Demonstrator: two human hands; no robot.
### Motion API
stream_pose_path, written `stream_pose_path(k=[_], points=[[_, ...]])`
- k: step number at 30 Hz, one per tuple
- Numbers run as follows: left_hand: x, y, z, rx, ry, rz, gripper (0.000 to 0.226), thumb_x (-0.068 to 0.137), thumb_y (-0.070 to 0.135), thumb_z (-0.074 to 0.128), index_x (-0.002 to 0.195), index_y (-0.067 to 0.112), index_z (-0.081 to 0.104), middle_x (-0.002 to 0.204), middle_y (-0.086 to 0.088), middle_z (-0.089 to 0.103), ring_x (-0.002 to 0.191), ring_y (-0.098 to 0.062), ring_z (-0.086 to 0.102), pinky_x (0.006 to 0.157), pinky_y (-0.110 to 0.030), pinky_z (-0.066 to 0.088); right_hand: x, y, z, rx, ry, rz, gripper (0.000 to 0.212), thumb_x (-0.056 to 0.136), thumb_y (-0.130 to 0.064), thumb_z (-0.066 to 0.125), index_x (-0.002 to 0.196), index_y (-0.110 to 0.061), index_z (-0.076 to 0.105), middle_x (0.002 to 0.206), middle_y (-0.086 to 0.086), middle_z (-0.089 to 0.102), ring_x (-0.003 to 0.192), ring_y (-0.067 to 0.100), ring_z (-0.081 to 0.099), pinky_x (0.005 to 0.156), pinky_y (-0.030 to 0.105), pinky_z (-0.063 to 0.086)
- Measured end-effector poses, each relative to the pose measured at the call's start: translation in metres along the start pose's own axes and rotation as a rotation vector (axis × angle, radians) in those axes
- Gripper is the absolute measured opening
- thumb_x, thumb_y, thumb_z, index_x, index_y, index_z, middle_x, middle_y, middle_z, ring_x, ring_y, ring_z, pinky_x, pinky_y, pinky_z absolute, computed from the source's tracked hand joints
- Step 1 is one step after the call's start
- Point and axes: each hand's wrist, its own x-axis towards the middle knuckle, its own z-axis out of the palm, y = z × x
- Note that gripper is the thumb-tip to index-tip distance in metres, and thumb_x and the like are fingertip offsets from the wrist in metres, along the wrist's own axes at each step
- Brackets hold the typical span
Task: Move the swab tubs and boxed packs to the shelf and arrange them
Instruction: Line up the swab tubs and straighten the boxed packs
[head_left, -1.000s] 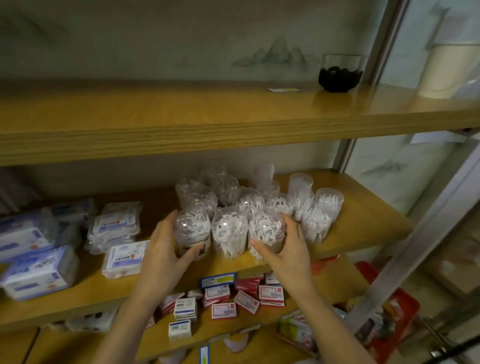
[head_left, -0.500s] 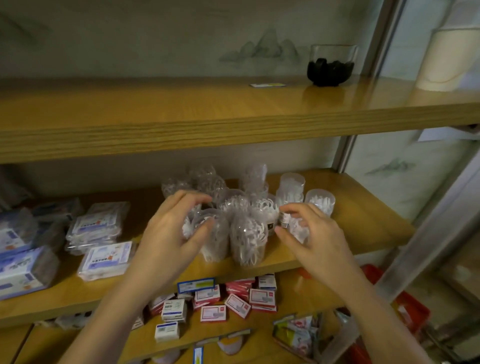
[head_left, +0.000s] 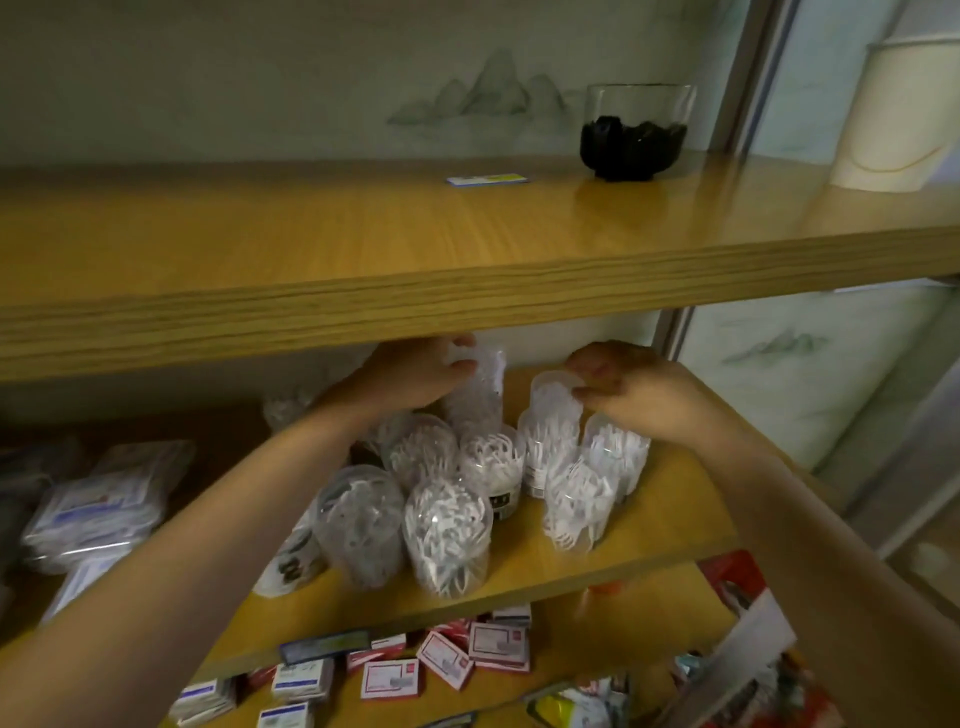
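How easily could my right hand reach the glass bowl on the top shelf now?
Probably, though not directly: the right hand grips a swab tub under the top shelf. It must let go and pull out first; nothing stands in front of the glass bowl.

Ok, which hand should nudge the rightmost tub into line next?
Probably right. The right hand sits just above the rightmost tub, pinching the rim of a neighbouring tub. The left hand grips a back tub and would have to reach across.
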Motion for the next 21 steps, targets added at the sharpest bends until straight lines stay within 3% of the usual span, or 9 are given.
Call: stream_pose_path(k=[4,8,13,17,19,21], points=[[0.030,-0.009,0.013,-0.032,-0.038,-0.145,0.040,0.090,0.028,0.053,0.127,0.016,0.047,0.133,-0.003,0.047,0.120,-0.021,0.046,0.097,-0.026,0.033,0.028,0.008,-0.002,0.161,-0.242,0.029,0.046,0.087,-0.037,0.058,0.129,-0.022,0.047,0.132,-0.001,0.052,0.118,0.018,0.051,0.098,0.031,0.042],[0.051,-0.010,0.027,0.035,-0.094,-0.223,0.046,0.091,0.030,0.050,0.133,0.012,0.042,0.142,-0.009,0.040,0.127,-0.025,0.040,0.104,-0.032,0.031,0.043,0.019,0.004,0.146,-0.350,-0.087,0.049,0.081,-0.041,0.065,0.126,-0.025,0.050,0.130,-0.001,0.054,0.116,0.019,0.052,0.097,0.035,0.045],[0.068,-0.002,0.041,0.099,-0.148,-0.331,0.059,0.088,0.036,0.055,0.138,0.010,0.036,0.148,-0.010,0.031,0.134,-0.025,0.032,0.107,-0.031,0.026,0.052,0.034,0.008,0.191,-0.350,-0.187,0.048,0.078,-0.040,0.069,0.120,-0.022,0.055,0.126,0.000,0.056,0.115,0.019,0.052,0.094,0.033,0.044],[0.077,-0.001,0.048,0.053,-0.125,-0.395,0.060,0.084,0.037,0.060,0.133,0.008,0.041,0.143,-0.011,0.038,0.128,-0.026,0.039,0.103,-0.032,0.031,0.058,0.045,0.012,0.185,-0.337,-0.229,0.048,0.077,-0.042,0.069,0.119,-0.022,0.056,0.125,0.002,0.057,0.114,0.021,0.053,0.095,0.037,0.045],[0.080,-0.001,0.051,0.048,-0.082,-0.434,0.055,0.083,0.038,0.062,0.128,0.012,0.046,0.138,-0.008,0.043,0.125,-0.025,0.042,0.101,-0.031,0.032,0.062,0.051,0.014,0.178,-0.312,-0.239,0.047,0.078,-0.041,0.068,0.119,-0.021,0.057,0.123,0.003,0.059,0.112,0.022,0.054,0.093,0.037,0.046],[0.083,0.000,0.053,0.014,-0.062,-0.427,0.032,0.082,0.035,0.064,0.108,0.019,0.055,0.116,-0.001,0.053,0.113,-0.021,0.047,0.092,-0.028,0.035,0.070,0.060,0.017,0.190,-0.278,-0.240,0.042,0.079,-0.038,0.068,0.115,-0.018,0.058,0.120,0.006,0.060,0.110,0.024,0.055,0.090,0.034,0.046]])
